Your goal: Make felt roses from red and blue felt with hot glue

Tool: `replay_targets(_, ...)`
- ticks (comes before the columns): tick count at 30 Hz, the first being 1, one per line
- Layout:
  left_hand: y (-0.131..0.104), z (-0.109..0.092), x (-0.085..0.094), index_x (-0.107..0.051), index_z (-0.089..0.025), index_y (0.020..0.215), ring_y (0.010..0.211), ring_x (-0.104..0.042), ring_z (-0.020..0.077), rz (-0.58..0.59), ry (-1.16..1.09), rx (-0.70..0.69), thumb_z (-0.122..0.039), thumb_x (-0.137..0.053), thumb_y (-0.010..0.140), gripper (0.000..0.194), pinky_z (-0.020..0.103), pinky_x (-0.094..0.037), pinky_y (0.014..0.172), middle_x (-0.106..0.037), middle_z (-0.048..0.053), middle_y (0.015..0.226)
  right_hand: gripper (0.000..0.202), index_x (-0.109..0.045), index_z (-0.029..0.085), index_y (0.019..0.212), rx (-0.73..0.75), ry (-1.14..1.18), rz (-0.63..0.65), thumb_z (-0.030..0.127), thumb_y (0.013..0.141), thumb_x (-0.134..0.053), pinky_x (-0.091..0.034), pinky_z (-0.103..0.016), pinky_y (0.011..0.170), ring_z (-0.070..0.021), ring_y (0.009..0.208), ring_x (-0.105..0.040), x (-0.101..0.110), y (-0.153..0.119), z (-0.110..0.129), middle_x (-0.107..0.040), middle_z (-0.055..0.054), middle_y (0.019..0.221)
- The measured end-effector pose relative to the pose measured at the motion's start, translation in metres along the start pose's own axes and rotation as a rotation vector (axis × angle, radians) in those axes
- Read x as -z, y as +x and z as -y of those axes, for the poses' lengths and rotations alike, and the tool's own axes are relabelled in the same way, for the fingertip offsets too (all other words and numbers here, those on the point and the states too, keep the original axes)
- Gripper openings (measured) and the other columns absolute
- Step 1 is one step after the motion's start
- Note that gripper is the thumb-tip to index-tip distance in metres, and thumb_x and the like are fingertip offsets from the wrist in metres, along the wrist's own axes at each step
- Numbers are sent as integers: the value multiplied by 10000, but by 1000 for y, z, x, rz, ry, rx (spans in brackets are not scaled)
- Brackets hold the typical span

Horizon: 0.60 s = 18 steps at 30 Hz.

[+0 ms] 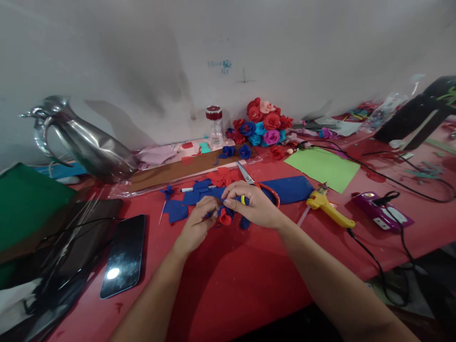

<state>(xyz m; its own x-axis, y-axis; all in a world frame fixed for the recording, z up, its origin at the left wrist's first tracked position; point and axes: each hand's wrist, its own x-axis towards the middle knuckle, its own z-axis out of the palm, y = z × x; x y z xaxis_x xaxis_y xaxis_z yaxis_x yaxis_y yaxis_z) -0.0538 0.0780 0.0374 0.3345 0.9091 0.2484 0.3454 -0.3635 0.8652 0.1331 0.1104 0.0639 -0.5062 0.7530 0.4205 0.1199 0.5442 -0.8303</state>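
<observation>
Head view: both my hands are together over the red surface (231,266), working on one small paper flower (225,217), red in the centre with blue outside. Left fingers (207,207) closed on its left side, right fingers (238,192) pinching the blue paper at its top; exact fingertip contact partly hidden. Flower sits between the two hands, just above the surface or on it, cannot tell. Something yellow (242,199) shows by my right fingers, too covered to name. Blue paper pieces (177,211) lie beyond and left of my hands, a white stick (188,190) among them. Scissors (248,175) just beyond my right hand, blades open or closed unclear, orange handle partly over a long blue strip (290,189). Right side: yellow glue gun (329,210), purple power socket (383,212), green sheet (322,166). Left side: dark phone (124,256), metal jug (89,142) tilted over. Back: brown strip (171,172), two blue flowers (244,151) at its right end, red-lidded jar (215,127), mixed-colour bunch of paper flowers (265,122) near the wall.
</observation>
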Motion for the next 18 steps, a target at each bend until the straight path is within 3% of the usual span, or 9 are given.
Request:
replay_targets(6,0,0,-1,-429,-224,665,822,-449,219,0,-16,17,-227,-466,826,165,367,-418,747,-454,32,772,288,-614,210,697,-28,30,28,415,898,-598,-437,-375,898,-189,909,-623,-2,-1,3,-699,-57,918)
replay_targets(18,0,-3,-1,-419,-225,662,805,-451,211,-9,-59,19,-281,-463,843,194,355,-423,730,-444,28,763,314,-584,211,676,-28,56,-9,423,909,-574,-445,-353,866,-174,858,-613,-6,-2,0,-686,-45,861)
